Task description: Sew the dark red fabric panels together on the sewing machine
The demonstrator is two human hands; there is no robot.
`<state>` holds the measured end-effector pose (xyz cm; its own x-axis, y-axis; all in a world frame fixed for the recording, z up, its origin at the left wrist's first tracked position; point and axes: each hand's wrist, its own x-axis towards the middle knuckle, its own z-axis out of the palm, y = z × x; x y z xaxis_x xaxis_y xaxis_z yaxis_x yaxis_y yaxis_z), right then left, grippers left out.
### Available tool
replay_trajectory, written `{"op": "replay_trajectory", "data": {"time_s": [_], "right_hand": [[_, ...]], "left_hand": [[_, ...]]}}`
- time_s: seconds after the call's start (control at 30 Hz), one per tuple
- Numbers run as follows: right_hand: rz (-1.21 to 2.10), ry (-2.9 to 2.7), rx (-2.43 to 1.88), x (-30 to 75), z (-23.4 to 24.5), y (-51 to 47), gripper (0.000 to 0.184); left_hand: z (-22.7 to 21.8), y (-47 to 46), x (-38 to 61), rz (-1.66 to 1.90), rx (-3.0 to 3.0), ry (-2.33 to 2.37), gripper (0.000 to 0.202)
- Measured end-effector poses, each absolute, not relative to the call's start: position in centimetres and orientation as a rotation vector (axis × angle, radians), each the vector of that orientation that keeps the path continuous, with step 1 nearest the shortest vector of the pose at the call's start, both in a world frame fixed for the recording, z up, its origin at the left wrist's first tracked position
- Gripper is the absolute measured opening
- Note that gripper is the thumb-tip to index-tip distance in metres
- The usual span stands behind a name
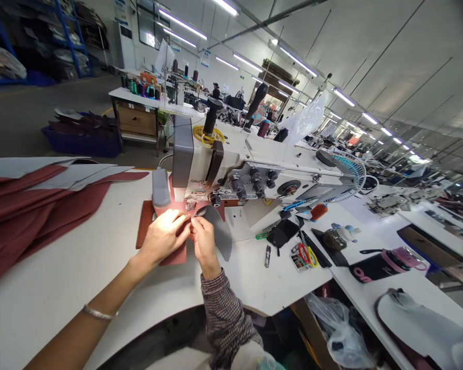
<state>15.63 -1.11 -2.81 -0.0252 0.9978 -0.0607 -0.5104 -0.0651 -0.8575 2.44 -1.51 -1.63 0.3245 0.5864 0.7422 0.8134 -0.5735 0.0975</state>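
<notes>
A sewing machine [231, 154] stands before me, its lit needle area and presser foot [190, 205] low at its left end. Just in front of the foot, my left hand [165, 234] and my right hand [203, 239] meet with fingertips pinched together. Both are closed on the edge of a red fabric piece [176, 257], part of which shows beneath my left hand. The exact spot between the fingertips is hidden. A grey flap [223, 237] curves out to the right of my right hand.
Red and grey fabric panels [57, 216] are heaped on the left of the table. To the right lie a small thread snipper [268, 256], red and yellow scissors [307, 255], a black pouch [283, 233] and a black and pink bottle [386, 265].
</notes>
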Motion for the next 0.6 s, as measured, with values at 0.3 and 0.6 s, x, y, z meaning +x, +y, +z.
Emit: {"op": "replay_trajectory", "data": {"time_s": [0.3, 0.6], "right_hand": [[0.776, -1.35, -1.449, 20.1, -7.4, -1.2, 0.03], [0.329, -1.766, -2.308, 22.9, -12.4, -1.6, 0.063]], "left_hand": [[-1.9, 0.5, 2.2, -1.146, -2.245, -1.367, 0.017], [-1.7, 1.0, 2.1, -1.155, -2.28, -1.396, 0.021]]}}
